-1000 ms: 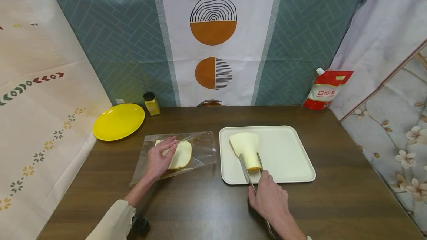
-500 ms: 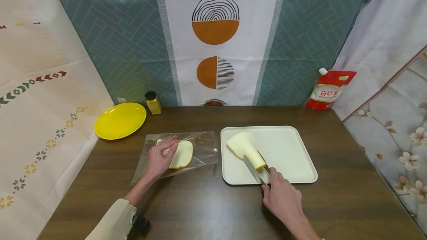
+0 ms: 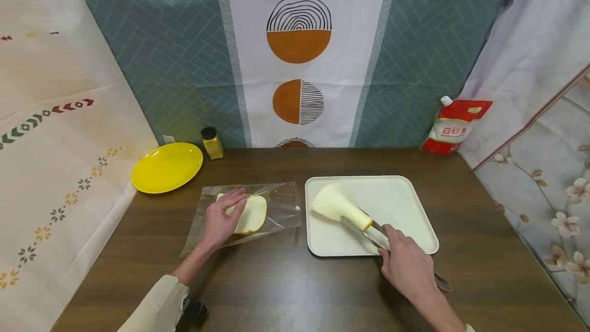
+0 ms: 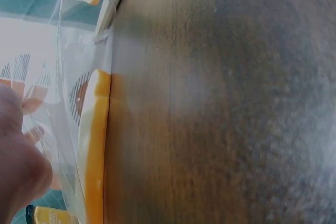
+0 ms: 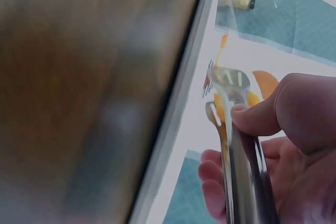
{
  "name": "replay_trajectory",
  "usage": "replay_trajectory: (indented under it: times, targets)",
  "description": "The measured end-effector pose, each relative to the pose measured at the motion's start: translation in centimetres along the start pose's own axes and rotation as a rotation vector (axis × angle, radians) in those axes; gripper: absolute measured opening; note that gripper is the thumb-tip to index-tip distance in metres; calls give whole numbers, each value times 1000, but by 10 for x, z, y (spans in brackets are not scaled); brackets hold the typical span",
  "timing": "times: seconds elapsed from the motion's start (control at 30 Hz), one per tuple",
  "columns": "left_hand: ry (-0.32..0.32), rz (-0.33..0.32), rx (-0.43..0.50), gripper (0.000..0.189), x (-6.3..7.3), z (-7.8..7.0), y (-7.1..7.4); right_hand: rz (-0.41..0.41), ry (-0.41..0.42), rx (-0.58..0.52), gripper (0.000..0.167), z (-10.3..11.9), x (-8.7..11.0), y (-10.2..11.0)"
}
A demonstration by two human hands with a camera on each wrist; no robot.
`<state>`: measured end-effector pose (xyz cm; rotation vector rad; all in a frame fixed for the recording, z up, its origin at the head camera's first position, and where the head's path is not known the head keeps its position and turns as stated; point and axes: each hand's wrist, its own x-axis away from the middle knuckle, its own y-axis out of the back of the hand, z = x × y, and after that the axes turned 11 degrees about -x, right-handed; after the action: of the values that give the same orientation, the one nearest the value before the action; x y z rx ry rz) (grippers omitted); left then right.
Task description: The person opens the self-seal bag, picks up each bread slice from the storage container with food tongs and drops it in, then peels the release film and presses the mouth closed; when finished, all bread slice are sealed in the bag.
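A dark wooden counter (image 3: 295,291) carries everything. On its right half lies a cream-white tray (image 3: 396,204), its long side running left to right. Left of the tray, and apart from it, a clear bag (image 3: 283,206) spreads crosswise, with part of its film raised. The metal tongs (image 5: 241,166) run on a slant, tips toward the far left, looped end toward the near right, beyond the holding hand. A yellow plate (image 3: 168,168) stands at the far left, and a red and white pouch (image 3: 454,127) leans at the far right corner, its cap pointing up and left.

The right hand (image 3: 407,260) is closed around the tongs, thumb on one arm and fingers against the other. The left hand (image 3: 223,219) pinches the film between thumb and fingers, almost closed.

On the tray's left part, the curled slice (image 3: 338,206) points its wide end to the far left and its narrow, crust-edged end to the near right, between the tong tips; its long axis nearly follows the tongs. Under the film, the flat slice (image 3: 253,214) lies level, about as long as wide. The smallest is a black-capped yellow jar (image 3: 212,145), upright beside the plate.
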<state>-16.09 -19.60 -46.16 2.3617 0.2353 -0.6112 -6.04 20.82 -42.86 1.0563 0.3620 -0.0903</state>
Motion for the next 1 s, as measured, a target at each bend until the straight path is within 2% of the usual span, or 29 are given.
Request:
replay_trajectory:
  times: [0.17,0.43,0.7,1.0]
  targets:
    - [2,12,4,17,-1,-1,1,-22,81,10,47,-1,-10,4]
    - [-3,18,0,17,-2,-1,1,6,166,21,44,4,-29,9]
    - [13,27,4,17,-2,-1,2,120,219,2,40,17,-49,8]
    - [0,20,-9,18,-1,-2,2,242,287,15,37,33,-71,4]
